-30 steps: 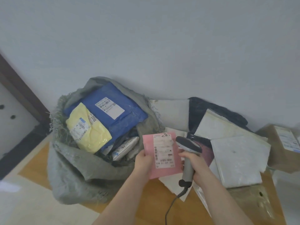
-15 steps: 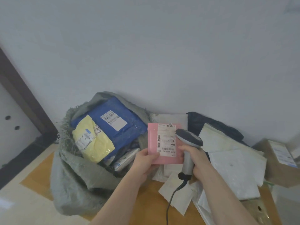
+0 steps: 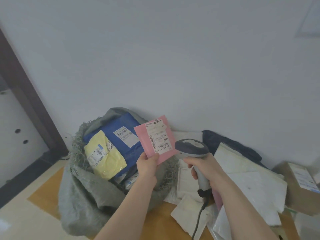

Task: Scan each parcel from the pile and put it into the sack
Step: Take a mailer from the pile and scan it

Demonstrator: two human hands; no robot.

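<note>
Now I see left hand [image 3: 147, 164] pinching pink parcel [image 3: 155, 138] by lower corner, label facing me, held above sack [image 3: 83, 193] mouth. Right hand [image 3: 201, 168] curled round scanner [image 3: 192, 150] handle, head just beside parcel's label. Sack slumped at left end of wooden bench [image 3: 50, 196], against pale wall [image 3: 173, 66]; blue parcel [image 3: 127, 149] and yellow parcel [image 3: 105, 158] inside. Pile of white parcels [image 3: 249, 186] spread over right part of bench; cardboard box [image 3: 301, 187] at right edge. Dark door frame [image 3: 26, 101] far left.
</note>
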